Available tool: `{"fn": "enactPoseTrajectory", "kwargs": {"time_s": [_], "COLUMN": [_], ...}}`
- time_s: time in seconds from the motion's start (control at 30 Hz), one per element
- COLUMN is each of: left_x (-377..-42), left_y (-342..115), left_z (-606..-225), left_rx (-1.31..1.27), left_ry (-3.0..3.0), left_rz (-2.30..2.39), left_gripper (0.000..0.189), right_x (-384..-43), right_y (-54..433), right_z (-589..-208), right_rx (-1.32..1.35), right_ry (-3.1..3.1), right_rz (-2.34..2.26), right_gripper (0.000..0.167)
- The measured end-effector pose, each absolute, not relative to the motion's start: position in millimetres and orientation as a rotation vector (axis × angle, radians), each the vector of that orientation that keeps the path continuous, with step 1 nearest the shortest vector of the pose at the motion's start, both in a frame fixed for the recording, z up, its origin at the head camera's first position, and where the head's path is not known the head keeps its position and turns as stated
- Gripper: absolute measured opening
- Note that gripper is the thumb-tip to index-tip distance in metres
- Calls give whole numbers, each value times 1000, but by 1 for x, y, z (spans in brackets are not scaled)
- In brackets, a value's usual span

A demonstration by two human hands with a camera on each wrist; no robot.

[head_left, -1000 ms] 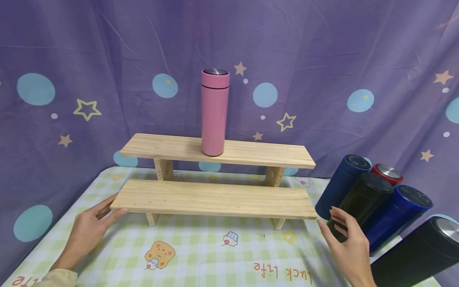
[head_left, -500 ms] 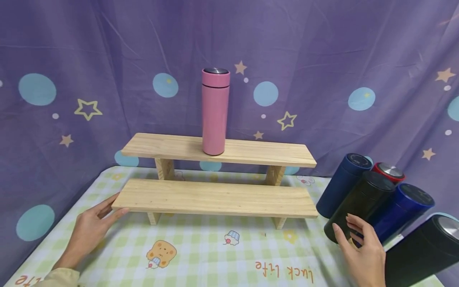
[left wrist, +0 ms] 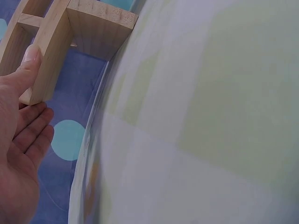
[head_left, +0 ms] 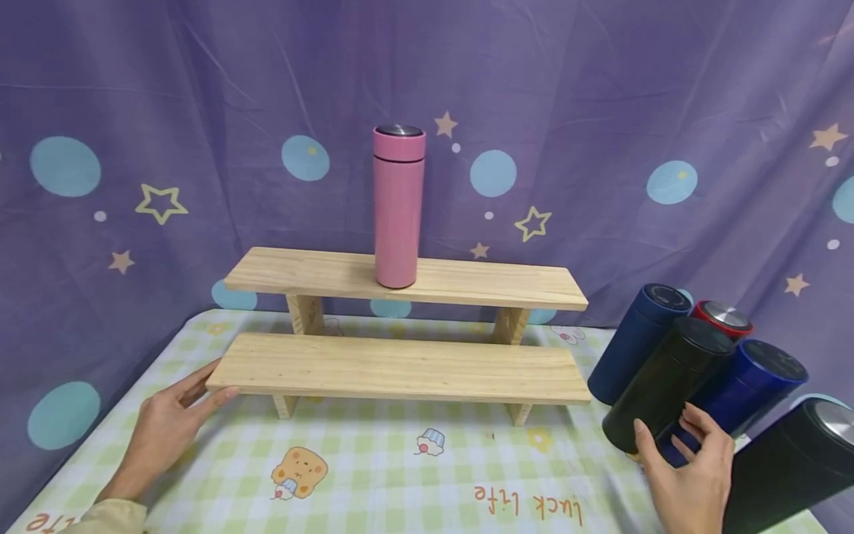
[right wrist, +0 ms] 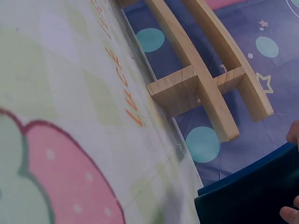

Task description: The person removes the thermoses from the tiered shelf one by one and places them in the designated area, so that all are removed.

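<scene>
At the left end of a two-tier wooden shelf (head_left: 400, 369), my left hand (head_left: 163, 426) holds the lower board, thumb on its front edge and fingers behind the end. The left wrist view shows the thumb (left wrist: 29, 63) on the wood. On the upper board a pink thermos bottle (head_left: 398, 215) stands upright. My right hand (head_left: 694, 475), fingers parted and lightly bent, is at the bottles on the right. It overlaps the lower part of a glossy blue bottle (head_left: 754, 389), beside a dark, nearly black bottle (head_left: 670, 386). Only its fingertips show in the right wrist view.
Behind these stand a navy bottle (head_left: 637, 345) and a red bottle (head_left: 723, 317) with a silver lid. A black bottle (head_left: 794, 467) with a silver lid is at the far right. Green checked cloth (head_left: 373, 482) covers the table; a purple curtain (head_left: 587, 111) hangs behind.
My right hand has moved right and slightly down, from the shelf's right end past the dark bottle to the glossy blue one. The left hand keeps its hold on the shelf.
</scene>
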State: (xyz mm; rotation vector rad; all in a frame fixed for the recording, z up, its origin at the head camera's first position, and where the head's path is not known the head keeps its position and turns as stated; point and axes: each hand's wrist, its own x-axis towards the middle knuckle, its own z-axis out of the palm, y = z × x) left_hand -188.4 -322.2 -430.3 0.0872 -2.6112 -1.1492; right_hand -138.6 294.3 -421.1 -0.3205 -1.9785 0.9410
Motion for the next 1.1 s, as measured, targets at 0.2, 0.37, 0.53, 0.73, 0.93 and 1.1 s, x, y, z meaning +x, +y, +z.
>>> {"fn": "enactPoseTrajectory", "kwargs": {"time_s": [0.2,0.37,0.53,0.73,0.93,1.1], "left_x": [-188,-188,-189,-188,-189,-188], "left_y": [-322,-323,-323,-323,-321,-321], "left_z": [-431,-431,-431,-431,-430,-430], "left_rx": [81,95,105,114,90,92], "left_ry": [-2603,-2612,-2610,-2616,-2599,-2600], "left_rz": [-1137,-1134,-1138,-1144,-1151,-1136], "left_gripper": [74,75,75,76,74,74], "right_x": [-142,-144,-148,-152,-158,-162], "right_y": [298,299,303,307,310,310], "right_z": [-426,-429,-429,-432,-433,-433], "right_rx": [-361,-384,-382,-341,-389,-419], "right_ry": [-1996,-2032,-2070,-2085,-2121,-2139], "right_rz": [987,1037,1065,1124,1107,1091], "right_gripper": [81,91,91,90,92,91]}}
